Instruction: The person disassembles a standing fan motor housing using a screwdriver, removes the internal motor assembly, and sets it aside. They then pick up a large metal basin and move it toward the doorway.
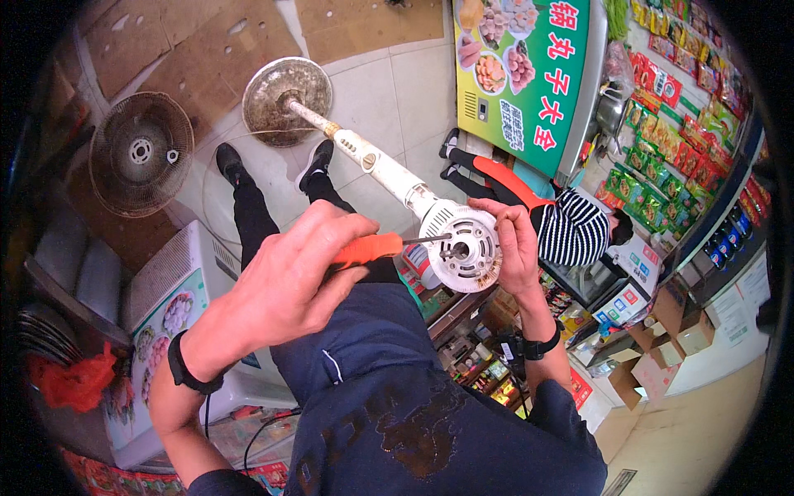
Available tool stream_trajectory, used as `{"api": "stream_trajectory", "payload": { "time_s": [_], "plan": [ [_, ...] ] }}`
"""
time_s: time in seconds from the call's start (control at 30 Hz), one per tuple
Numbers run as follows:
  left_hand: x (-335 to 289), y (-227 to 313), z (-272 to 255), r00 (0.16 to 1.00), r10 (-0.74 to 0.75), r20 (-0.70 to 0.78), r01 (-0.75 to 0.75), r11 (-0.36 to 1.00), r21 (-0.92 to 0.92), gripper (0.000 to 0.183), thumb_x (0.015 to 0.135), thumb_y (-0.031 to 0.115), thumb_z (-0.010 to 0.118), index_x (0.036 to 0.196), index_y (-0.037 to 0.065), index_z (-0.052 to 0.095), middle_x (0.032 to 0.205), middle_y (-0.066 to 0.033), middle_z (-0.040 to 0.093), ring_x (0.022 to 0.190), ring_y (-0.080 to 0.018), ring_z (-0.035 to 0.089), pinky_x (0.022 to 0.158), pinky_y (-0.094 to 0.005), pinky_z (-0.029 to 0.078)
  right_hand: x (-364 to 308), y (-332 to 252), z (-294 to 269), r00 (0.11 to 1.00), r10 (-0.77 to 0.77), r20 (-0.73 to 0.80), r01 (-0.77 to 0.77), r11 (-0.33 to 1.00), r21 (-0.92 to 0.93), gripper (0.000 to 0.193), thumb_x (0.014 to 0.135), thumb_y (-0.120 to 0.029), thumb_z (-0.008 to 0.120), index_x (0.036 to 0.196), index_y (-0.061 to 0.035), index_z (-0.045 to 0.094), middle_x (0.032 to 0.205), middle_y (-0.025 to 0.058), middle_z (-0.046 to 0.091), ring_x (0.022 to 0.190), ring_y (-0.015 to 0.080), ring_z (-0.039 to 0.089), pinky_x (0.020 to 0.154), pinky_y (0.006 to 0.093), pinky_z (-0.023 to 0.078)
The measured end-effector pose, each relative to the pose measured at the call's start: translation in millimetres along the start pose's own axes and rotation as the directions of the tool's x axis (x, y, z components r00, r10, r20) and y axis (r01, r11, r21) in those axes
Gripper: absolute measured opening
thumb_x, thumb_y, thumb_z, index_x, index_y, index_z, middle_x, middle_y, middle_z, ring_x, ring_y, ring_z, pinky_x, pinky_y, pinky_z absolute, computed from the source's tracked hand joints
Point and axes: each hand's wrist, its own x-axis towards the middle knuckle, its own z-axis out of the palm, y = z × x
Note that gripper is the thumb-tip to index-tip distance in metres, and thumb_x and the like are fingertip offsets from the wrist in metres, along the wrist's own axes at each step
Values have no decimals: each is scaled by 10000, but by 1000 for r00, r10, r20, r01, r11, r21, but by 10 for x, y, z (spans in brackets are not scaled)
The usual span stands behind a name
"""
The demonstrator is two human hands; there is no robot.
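My left hand is closed around the orange handle of a screwdriver. The thin shaft points right, and its tip lies at the slotted face of a white fan motor head; whether it sits in a screw I cannot tell. At the right rim of that round housing, my right hand grips it with bent fingers. A metal shaft sticks out of the middle of the face. From the head, the white fan stand slants up and left to a dirty round base on the floor.
A round wire fan guard lies at the left. A white chest freezer stands at my left, a green-sided freezer at the back. Another person in a striped top bends near a counter at the right, beside shelves of packets.
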Motion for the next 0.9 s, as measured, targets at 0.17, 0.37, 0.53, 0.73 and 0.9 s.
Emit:
{"api": "stream_trajectory", "payload": {
  "time_s": [0.17,0.37,0.53,0.73,0.9],
  "plan": [
    [-17,-33,3,991,-134,1,134,986,-104,482,937,224,752,1318,28,532,1069,-179,635,912,-423,694,762,-440,568,1,19,-4,1000,-13,-1,13,1000,4,261,1143,-209,434,1114,27,542,1315,214,702,1141,198,677,992,345,532],
    [1,-27,20,999,-28,15,29,999,-40,484,891,173,786,1262,35,508,1015,-177,634,833,-391,674,691,-440,551,7,-1,-9,1000,3,3,-3,1000,-20,251,1138,-177,431,1150,39,559,1310,199,710,1115,179,674,982,332,530],
    [82,28,8,993,-8,-120,-3,996,-93,462,900,208,802,1264,73,551,943,-155,660,811,-385,697,647,-454,553,25,-17,-10,1000,-16,4,16,1000,-26,249,1134,-183,446,1139,37,564,1311,192,709,1102,172,671,977,325,525],
    [78,94,-82,945,-256,204,231,963,141,465,938,231,741,1312,58,526,1218,-215,579,985,-415,684,764,-457,582,15,-20,-13,1000,-11,16,11,999,-32,264,1134,-196,447,1148,33,579,1308,185,712,1098,173,675,968,327,525],
    [61,56,-116,999,21,34,-17,996,-92,451,915,167,757,1281,31,532,1130,-212,618,968,-441,659,815,-470,552,28,-10,-4,1000,-14,15,14,1000,-13,286,1136,-205,445,1170,35,598,1289,169,725,1054,159,685,938,314,536]
  ]
}}
